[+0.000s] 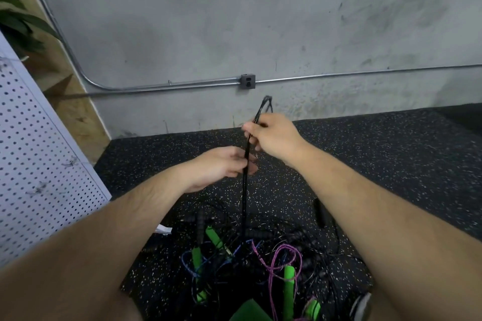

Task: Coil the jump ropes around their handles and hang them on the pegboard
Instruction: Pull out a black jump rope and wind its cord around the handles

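Both forearms reach over a tangled pile of jump ropes (247, 260) near the front of the speckled black floor (391, 154), its green handles (289, 284) mixed with purple, blue and black cords. A doubled black rope (244, 190) rises taut from the pile. The left hand (221, 167) curls its grip round the rope low down. The right hand (276, 133) pinches it higher, below its looped end. A white pegboard (39, 138) stands at the floor's left edge.

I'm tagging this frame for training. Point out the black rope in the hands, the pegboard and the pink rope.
black rope (244, 190): head view, on its taut vertical stretch.
pegboard (39, 151): head view, on its perforated white face.
pink rope (272, 284): head view, on the strand below its loop.
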`<action>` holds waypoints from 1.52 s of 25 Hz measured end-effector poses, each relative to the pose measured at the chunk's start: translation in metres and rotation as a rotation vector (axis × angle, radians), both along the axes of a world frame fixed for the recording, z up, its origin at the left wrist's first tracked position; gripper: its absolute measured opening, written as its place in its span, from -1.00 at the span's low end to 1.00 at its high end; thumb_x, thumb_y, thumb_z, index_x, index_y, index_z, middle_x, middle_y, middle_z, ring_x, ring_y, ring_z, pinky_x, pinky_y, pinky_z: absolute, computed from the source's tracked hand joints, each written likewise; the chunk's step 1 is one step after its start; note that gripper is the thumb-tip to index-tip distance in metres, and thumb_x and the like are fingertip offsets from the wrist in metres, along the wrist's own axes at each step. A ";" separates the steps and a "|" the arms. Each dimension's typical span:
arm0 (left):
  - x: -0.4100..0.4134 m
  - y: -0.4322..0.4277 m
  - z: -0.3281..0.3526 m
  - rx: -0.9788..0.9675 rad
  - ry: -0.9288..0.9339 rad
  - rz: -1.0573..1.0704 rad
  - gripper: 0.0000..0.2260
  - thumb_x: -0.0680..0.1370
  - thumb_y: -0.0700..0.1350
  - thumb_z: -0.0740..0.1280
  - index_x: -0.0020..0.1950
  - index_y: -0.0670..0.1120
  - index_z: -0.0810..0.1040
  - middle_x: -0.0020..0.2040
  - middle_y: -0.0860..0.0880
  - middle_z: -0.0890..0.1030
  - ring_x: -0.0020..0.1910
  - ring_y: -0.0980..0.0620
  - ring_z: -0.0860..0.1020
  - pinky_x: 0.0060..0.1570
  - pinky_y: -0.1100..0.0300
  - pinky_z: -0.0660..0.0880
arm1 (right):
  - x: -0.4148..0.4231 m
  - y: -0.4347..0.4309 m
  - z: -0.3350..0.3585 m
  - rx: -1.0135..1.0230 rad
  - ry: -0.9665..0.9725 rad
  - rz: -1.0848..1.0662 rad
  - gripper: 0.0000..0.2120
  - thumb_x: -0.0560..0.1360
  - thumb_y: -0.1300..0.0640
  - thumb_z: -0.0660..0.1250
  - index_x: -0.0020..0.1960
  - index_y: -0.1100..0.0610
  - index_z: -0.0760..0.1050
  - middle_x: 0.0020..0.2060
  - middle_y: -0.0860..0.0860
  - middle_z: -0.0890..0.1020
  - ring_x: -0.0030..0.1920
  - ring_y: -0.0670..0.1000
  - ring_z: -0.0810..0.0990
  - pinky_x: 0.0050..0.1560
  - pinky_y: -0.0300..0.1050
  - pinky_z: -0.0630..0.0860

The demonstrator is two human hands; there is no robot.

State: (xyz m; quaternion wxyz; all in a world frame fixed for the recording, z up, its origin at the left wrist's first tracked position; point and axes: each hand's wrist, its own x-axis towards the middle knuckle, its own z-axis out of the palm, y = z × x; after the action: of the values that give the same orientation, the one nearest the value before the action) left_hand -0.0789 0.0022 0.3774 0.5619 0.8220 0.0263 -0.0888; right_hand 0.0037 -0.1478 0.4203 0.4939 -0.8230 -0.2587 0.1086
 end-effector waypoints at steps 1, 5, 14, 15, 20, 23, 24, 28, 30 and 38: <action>0.001 -0.001 -0.003 0.086 -0.017 0.030 -0.81 0.68 -0.15 0.25 0.26 -0.11 0.56 0.09 -0.02 0.72 0.11 0.07 0.68 0.28 -0.01 0.54 | 0.002 0.000 0.002 0.065 0.033 -0.009 -0.80 0.65 0.09 0.29 0.03 0.20 0.62 -0.15 0.07 0.69 -0.27 -0.07 0.60 -0.13 -0.15 0.61; 0.013 -0.002 0.008 0.009 -0.245 0.293 -0.88 0.65 -0.17 0.31 0.02 -0.11 0.64 -0.09 -0.05 0.74 -0.08 0.02 0.71 0.09 0.04 0.62 | 0.009 -0.001 -0.001 0.157 0.194 0.053 -0.87 0.57 0.22 0.33 0.07 0.23 0.60 -0.15 0.07 0.67 -0.21 0.06 0.60 -0.10 -0.02 0.56; 0.017 0.004 0.022 -0.186 -0.269 0.362 -0.76 0.71 0.00 0.17 0.17 0.00 0.62 0.06 0.01 0.71 0.13 0.01 0.66 0.12 0.12 0.58 | -0.002 0.009 -0.018 -0.160 -0.017 0.142 -0.86 0.60 0.04 0.37 0.06 0.06 0.65 -0.11 -0.03 0.72 -0.23 -0.11 0.69 -0.23 -0.29 0.56; 0.016 0.008 0.018 -0.200 -0.200 0.323 -0.72 0.72 0.02 0.15 0.23 -0.04 0.60 0.10 -0.04 0.71 0.16 -0.04 0.65 0.15 0.07 0.58 | 0.001 0.009 -0.014 -0.130 -0.032 0.115 -0.85 0.60 0.02 0.36 0.06 0.07 0.64 -0.13 -0.01 0.73 -0.22 -0.08 0.70 -0.19 -0.22 0.60; 0.006 0.017 -0.003 0.087 0.066 -0.031 -0.80 0.66 -0.16 0.28 0.27 -0.09 0.58 0.13 0.00 0.72 0.15 0.06 0.67 0.25 0.04 0.54 | 0.012 0.009 -0.004 0.018 0.012 0.078 -0.80 0.59 0.02 0.37 0.03 0.15 0.65 -0.09 0.08 0.73 -0.27 -0.03 0.69 0.11 0.06 0.62; 0.006 0.014 -0.005 0.099 0.008 0.032 -0.87 0.65 -0.20 0.32 0.13 -0.17 0.63 0.01 -0.06 0.74 0.04 0.02 0.70 0.16 0.04 0.61 | 0.014 0.015 -0.007 0.146 0.089 0.052 -0.76 0.61 0.03 0.35 0.05 0.20 0.64 -0.06 0.11 0.71 -0.26 -0.01 0.66 0.07 0.06 0.64; 0.007 0.014 -0.004 0.085 -0.045 0.086 -0.89 0.64 -0.20 0.32 0.08 -0.17 0.64 -0.03 -0.08 0.74 0.00 0.00 0.71 0.14 0.02 0.62 | 0.016 0.017 -0.008 0.194 0.137 0.035 -0.74 0.62 0.02 0.32 0.06 0.21 0.63 -0.06 0.12 0.70 -0.24 0.00 0.64 0.01 0.03 0.65; 0.012 0.017 0.010 0.017 -0.255 0.290 -0.85 0.66 -0.16 0.30 -0.07 -0.10 0.63 -0.12 -0.05 0.74 -0.09 0.01 0.71 0.01 0.12 0.63 | 0.016 0.020 -0.012 -0.039 0.221 0.119 -0.88 0.54 0.23 0.34 0.05 0.15 0.62 -0.08 0.00 0.70 -0.13 0.05 0.62 -0.25 -0.16 0.59; 0.014 0.018 0.016 -0.080 -0.293 0.352 -0.83 0.67 -0.17 0.29 -0.07 -0.10 0.62 -0.16 -0.03 0.72 -0.15 0.04 0.69 -0.11 0.24 0.61 | 0.002 0.018 -0.022 -0.264 0.114 0.288 -0.86 0.53 0.21 0.40 0.09 0.13 0.61 0.00 -0.01 0.69 -0.19 -0.03 0.65 -0.23 -0.28 0.60; 0.014 0.022 0.021 -0.312 -0.261 0.372 -0.75 0.72 0.01 0.16 0.18 -0.06 0.59 0.15 -0.12 0.68 0.10 -0.04 0.66 0.17 0.02 0.59 | -0.003 0.024 -0.017 0.053 0.038 0.082 -0.78 0.59 0.09 0.39 -0.21 0.14 0.58 -0.23 0.05 0.70 -0.32 -0.06 0.66 -0.12 -0.10 0.60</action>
State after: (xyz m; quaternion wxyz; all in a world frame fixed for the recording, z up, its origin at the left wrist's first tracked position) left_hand -0.0648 0.0245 0.3986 0.6872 0.7109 0.0902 0.1199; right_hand 0.0009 -0.1240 0.4031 0.5157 -0.7960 -0.2854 0.1376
